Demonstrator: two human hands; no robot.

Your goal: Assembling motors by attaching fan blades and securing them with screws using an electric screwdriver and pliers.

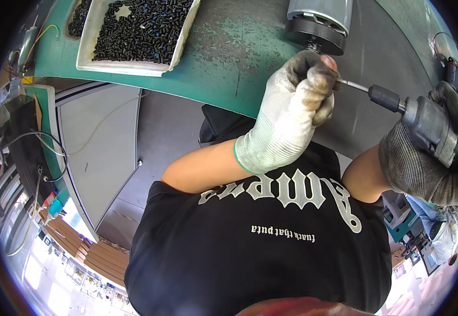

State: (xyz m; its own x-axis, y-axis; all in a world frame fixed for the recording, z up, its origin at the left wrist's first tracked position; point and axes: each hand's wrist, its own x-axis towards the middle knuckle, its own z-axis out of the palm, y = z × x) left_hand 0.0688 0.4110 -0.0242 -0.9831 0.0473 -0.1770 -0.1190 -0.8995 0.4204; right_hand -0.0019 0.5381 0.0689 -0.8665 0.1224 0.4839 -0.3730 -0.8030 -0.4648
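Observation:
My left hand (297, 108), in a white glove with grimy fingertips, is closed in a pinch just below the shaft end of a grey cylindrical motor (321, 13). A black round end piece (316, 36) faces me on the motor. What the fingers pinch is hidden behind them; one bare fingertip pokes out of the glove. In a dark grey glove, my right hand (424, 152) wraps around a power screwdriver (431, 126). Its long thin bit (354, 85) points left, and the tip reaches the left fingers.
A white tray (118, 68) full of small black screws stands on the worn green bench (218, 73), left of the motor. Beside it is a second container (73, 23) of similar pieces. Left of me are a grey panel (100, 137) and loose cables (63, 152).

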